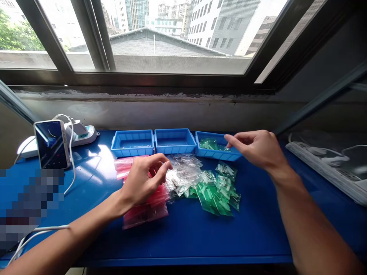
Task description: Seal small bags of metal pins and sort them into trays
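My left hand hovers over pink plastic bags, its thumb and index finger curled together near clear plastic bags. Anything in that pinch is too small to make out. Over the right end of the right blue bin, my right hand has its thumb and fingers close together; I cannot make out what lies between them. Inside this bin are green bags. More green bags with small light and metallic pieces lie in a pile in front of it.
A middle blue bin and a left blue bin stand in the same row by the wall. At the left are a propped phone, a power strip and white cables. Another power strip lies at the right.
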